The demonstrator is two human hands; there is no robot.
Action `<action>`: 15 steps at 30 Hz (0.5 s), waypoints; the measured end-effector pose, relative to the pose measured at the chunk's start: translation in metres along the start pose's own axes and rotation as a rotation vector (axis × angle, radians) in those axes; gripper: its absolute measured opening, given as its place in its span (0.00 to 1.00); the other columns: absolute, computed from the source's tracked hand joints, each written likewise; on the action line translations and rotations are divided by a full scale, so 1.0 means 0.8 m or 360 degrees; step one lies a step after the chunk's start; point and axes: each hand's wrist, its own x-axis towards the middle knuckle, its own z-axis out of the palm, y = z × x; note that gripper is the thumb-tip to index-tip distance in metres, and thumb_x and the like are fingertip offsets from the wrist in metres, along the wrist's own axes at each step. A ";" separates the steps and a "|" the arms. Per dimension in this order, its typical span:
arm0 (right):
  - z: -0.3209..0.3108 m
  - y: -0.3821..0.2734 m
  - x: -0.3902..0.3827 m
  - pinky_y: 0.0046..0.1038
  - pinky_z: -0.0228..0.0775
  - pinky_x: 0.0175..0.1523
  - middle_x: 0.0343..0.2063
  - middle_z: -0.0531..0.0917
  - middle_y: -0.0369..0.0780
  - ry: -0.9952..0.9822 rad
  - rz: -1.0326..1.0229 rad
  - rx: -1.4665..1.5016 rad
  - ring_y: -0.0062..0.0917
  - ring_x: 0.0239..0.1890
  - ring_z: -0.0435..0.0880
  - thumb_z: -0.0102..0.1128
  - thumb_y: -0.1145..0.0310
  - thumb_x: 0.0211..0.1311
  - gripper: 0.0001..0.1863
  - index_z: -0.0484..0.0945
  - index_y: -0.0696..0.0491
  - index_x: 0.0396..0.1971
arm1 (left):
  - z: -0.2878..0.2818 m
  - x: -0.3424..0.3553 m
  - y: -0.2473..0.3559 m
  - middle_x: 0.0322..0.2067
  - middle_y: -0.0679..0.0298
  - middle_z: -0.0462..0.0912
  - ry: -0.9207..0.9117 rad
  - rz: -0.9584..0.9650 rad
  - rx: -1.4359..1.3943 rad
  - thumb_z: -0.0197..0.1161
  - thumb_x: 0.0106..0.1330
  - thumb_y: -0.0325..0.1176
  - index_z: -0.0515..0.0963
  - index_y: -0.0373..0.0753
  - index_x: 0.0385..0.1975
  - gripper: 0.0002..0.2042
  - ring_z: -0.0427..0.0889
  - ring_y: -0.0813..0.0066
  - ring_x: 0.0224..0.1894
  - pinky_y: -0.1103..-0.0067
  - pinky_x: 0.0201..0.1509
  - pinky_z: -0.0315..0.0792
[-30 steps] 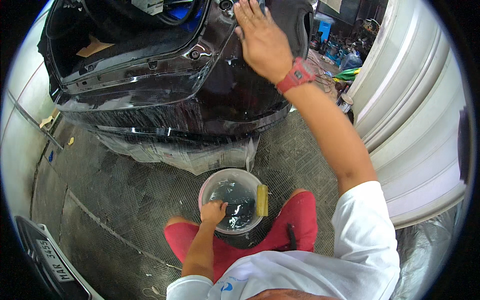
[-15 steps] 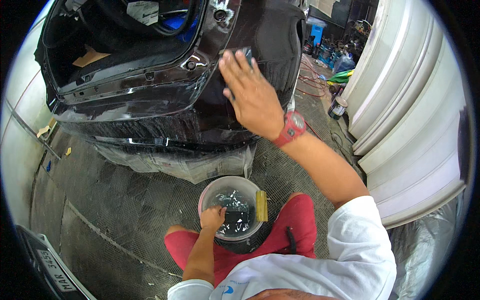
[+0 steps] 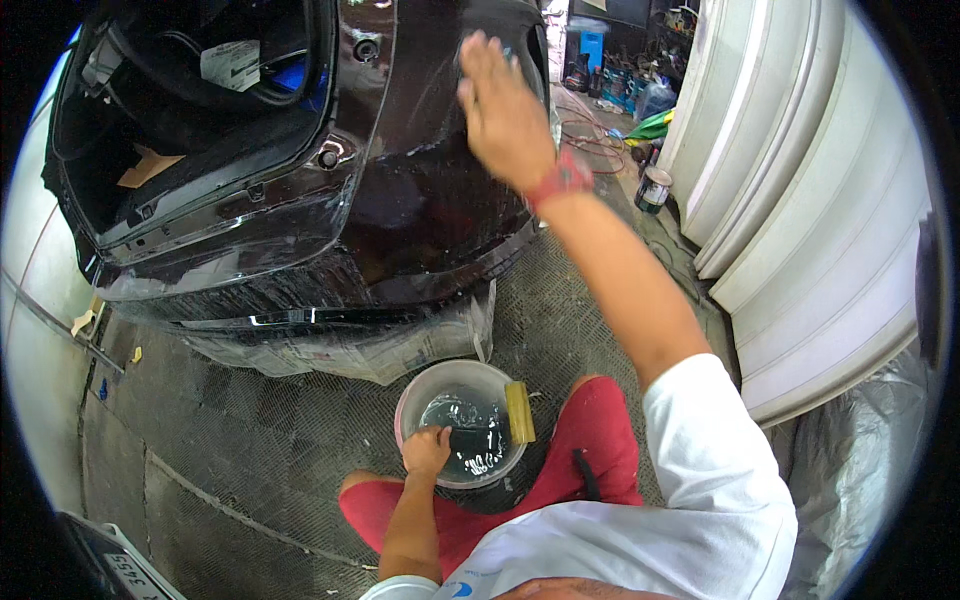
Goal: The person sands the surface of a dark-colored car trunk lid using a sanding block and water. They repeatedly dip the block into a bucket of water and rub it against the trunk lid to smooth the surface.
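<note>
Pressing flat, fingers spread, the right hand (image 3: 505,115) lies on the car's glossy dark rear panel (image 3: 420,190).
Curled loosely, the left hand (image 3: 427,450) grips the rim of a white water bucket (image 3: 412,398) below, yellow sponge (image 3: 519,411) on its edge.

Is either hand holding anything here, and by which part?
Left hand grips the bucket by its rim. Right hand lies on the car panel; anything beneath is hidden.

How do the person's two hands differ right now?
The right hand is raised, flat and open against the dark car panel; the left hand is low, curled at the rim of the water bucket. The right wrist wears a red watch; the left wrist looks bare. Both are ungloved.
</note>
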 end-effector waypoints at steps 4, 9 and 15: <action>0.009 -0.027 -0.020 0.56 0.56 0.86 0.80 0.68 0.59 -0.0071 0.0139 0.0089 0.57 0.82 0.65 0.48 0.61 0.87 0.30 0.66 0.63 0.79 | -0.011 -0.002 0.001 0.34 0.50 0.93 0.0001 -0.0079 0.0015 0.69 0.75 0.48 0.91 0.40 0.35 0.17 0.92 0.45 0.38 0.54 0.45 0.85; -0.014 -0.042 -0.060 0.54 0.57 0.86 0.79 0.69 0.59 -0.0198 -0.0017 0.0133 0.56 0.82 0.67 0.52 0.64 0.85 0.31 0.66 0.63 0.79 | -0.017 -0.001 -0.013 0.34 0.51 0.93 0.0029 -0.0041 -0.0006 0.69 0.76 0.49 0.90 0.39 0.32 0.18 0.92 0.44 0.36 0.54 0.45 0.84; 0.003 0.002 -0.043 0.53 0.54 0.87 0.81 0.66 0.61 -0.0097 0.0326 0.0052 0.55 0.84 0.63 0.48 0.63 0.87 0.32 0.63 0.65 0.81 | -0.016 -0.004 0.000 0.33 0.52 0.92 0.0026 -0.0033 -0.0009 0.69 0.75 0.49 0.88 0.38 0.30 0.20 0.92 0.46 0.35 0.55 0.43 0.84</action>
